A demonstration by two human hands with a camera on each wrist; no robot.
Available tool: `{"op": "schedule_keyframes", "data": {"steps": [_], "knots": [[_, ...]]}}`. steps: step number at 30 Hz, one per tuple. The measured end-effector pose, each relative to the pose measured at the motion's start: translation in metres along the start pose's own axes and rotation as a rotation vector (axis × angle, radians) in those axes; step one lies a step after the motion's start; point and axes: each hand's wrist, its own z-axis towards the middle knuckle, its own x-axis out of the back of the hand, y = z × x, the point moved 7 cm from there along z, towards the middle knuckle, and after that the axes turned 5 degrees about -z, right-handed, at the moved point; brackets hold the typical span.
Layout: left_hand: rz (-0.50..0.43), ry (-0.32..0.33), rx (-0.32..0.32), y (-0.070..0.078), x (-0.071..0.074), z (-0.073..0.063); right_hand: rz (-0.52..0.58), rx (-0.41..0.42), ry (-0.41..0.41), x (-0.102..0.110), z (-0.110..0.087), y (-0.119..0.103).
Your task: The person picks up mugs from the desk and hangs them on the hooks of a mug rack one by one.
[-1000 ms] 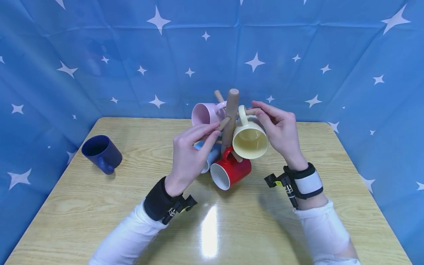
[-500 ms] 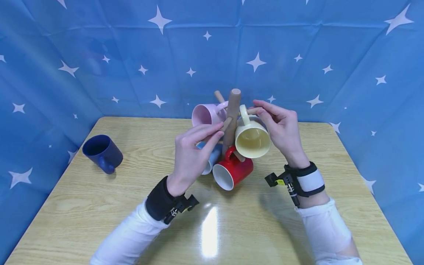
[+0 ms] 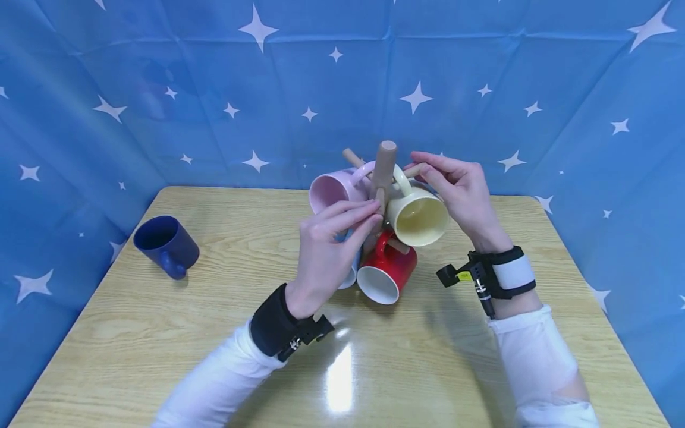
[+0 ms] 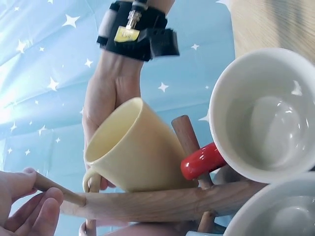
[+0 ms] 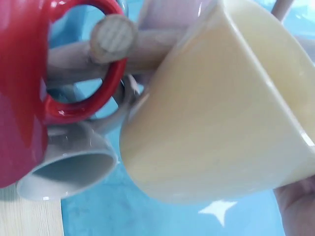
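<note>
A wooden mug tree [image 3: 385, 166] stands near the back of the table, hung with several mugs. My left hand [image 3: 326, 249] pinches its front upper peg [image 4: 61, 190] between thumb and fingers. On the right, my right hand [image 3: 468, 196] pinches the end of another peg [image 3: 414, 170], from which a pale yellow mug [image 3: 420, 220] hangs by its handle. Below it a red mug [image 3: 398, 267] with a white inside hangs on a lower peg. At the left of the post is a pink mug [image 3: 334, 187]; a light blue mug [image 3: 350, 276] is mostly hidden behind my left hand.
A dark blue mug [image 3: 167, 244] stands apart on the left of the wooden table [image 3: 214, 333]. In the right wrist view a grey-looking mug [image 5: 74, 169] hangs beyond the red one. A blue star-patterned cloth [image 3: 299, 77] closes off the back and sides.
The mug tree has turned and shifted a little rightward: its front peg, the yellow mug and the red mug sit further right. Both hands have moved right with their pegs.
</note>
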Motion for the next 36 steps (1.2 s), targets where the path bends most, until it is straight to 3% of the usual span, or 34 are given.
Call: {"op": "schedule_keyframes", "data": {"steps": [11, 20, 27, 36], "knots": [[0.027, -0.055, -0.038, 0.009, -0.020, -0.001, -0.052, -0.025, -0.122, 0.011, 0.016, 0.006], [-0.001, -0.137, 0.025, 0.003, -0.018, -0.003, -0.082, -0.052, -0.127, 0.009, 0.014, 0.007], [0.024, -0.113, 0.061, -0.002, 0.005, -0.006, -0.137, -0.073, -0.086, 0.013, -0.003, 0.005], [0.166, -0.002, 0.137, -0.016, 0.059, -0.018, -0.208, -0.014, 0.078, 0.023, -0.043, -0.006]]}}
